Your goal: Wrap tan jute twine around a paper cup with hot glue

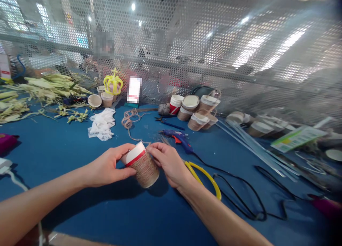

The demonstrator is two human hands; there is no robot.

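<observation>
far left, pale-green dried husks (53, 83) on blue bench (80, 214). then your left hand (107, 167), fingers grasping bare end of white, red-banded paper cup wound in brown twine (146, 170), tilted over bench, near middle. cup likely light, stiffish, crushable; bare paper slicker than rough twine: grip wound side gently. your right hand (171, 162), fingers seemingly pinching thin brown loose strand (130, 134) at cup's edge. beyond, blue glue gun with red trigger (185, 143).

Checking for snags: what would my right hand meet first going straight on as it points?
Probably the twine-wrapped cup, at the fingertips of the right hand; depth there is unclear.
</observation>
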